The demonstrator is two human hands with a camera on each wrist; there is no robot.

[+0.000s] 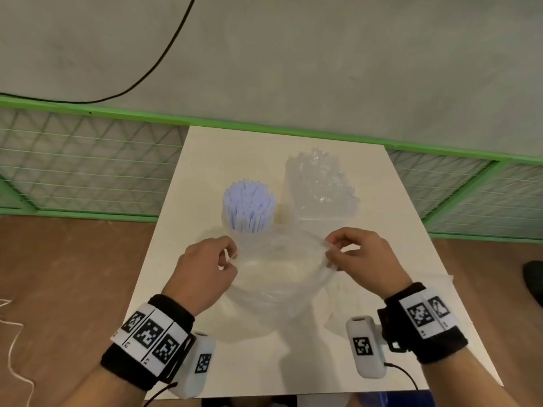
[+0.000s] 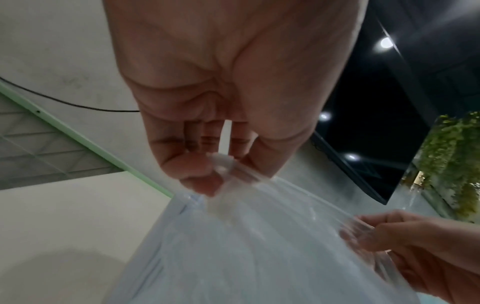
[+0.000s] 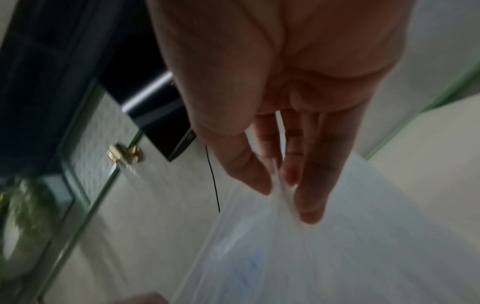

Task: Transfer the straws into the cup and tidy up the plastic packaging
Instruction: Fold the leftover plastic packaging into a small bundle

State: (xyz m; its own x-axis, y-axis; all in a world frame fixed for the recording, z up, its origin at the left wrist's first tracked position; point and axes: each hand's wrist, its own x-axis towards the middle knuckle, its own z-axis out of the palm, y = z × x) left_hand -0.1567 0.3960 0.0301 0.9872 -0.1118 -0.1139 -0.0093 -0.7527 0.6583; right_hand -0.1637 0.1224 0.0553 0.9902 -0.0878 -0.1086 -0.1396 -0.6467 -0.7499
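— Clear plastic, is that what both hands are on?

— Yes. The left hand (image 1: 205,267) pinches the left edge of the plastic packaging (image 1: 279,277) between thumb and fingertips; the left wrist view shows the film bunched at those fingertips (image 2: 200,181). The right hand (image 1: 357,254) pinches the opposite edge the same way, thumb against fingers, as the right wrist view shows, though that view is blurred.

— How does the packaging lie?

— Its mouth is stretched open between the two hands, running left to right, and the rest of the bag hangs down toward the near part of the white bench (image 1: 164,259). It is held in front of the person, just nearer than the cup.

— And the straws?

— The straws (image 1: 248,202) stand bundled in the cup (image 1: 235,223), long axis upright, with open ends pointing up. They are pale blue and white. The cup stands left of the bench's middle, just behind the left hand.

— Anything to the right of that?

— A crumpled clear plastic heap (image 1: 321,186) sits on the bench, beside the cup and behind the right hand. Beyond the bench runs a green mesh fence (image 1: 88,163).
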